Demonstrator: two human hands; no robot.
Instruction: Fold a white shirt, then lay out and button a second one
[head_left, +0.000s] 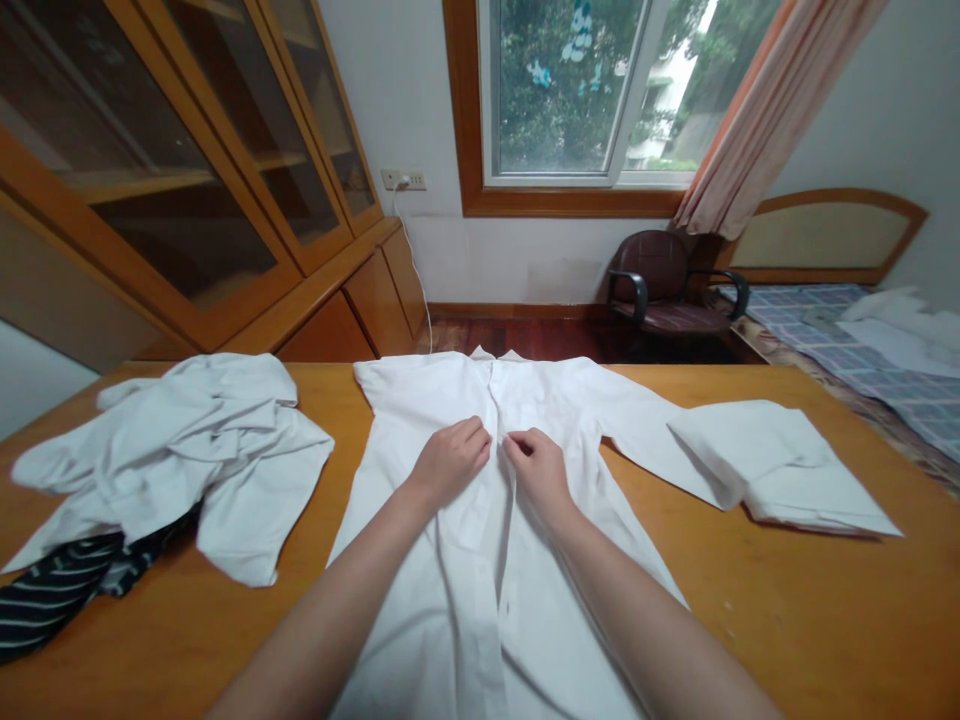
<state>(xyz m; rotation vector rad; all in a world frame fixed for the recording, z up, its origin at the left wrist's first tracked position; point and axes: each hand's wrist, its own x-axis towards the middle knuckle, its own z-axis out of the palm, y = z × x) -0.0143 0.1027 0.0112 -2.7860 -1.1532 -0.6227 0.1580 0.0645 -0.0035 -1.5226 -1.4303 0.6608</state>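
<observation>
A white shirt (555, 390) lies spread on the wooden table (847, 610), collar at the far edge and its front placket running toward me. My left hand (454, 455) is closed on the left edge of the placket, fingers pinched together. Just across the opening, my right hand (538, 465) pinches the other front edge. Below the hands the two front panels lie slightly apart. One sleeve stretches out to the right and reaches a folded white garment (795, 455). Whatever small part sits between the fingertips is hidden.
A crumpled white garment (187, 430) lies at the table's left, over a dark striped cloth (67, 590). Beyond the table stand a glass-fronted cabinet (300, 260), an office chair (660, 280) and a bed (862, 330). A white cord (418, 265) hangs from the wall socket.
</observation>
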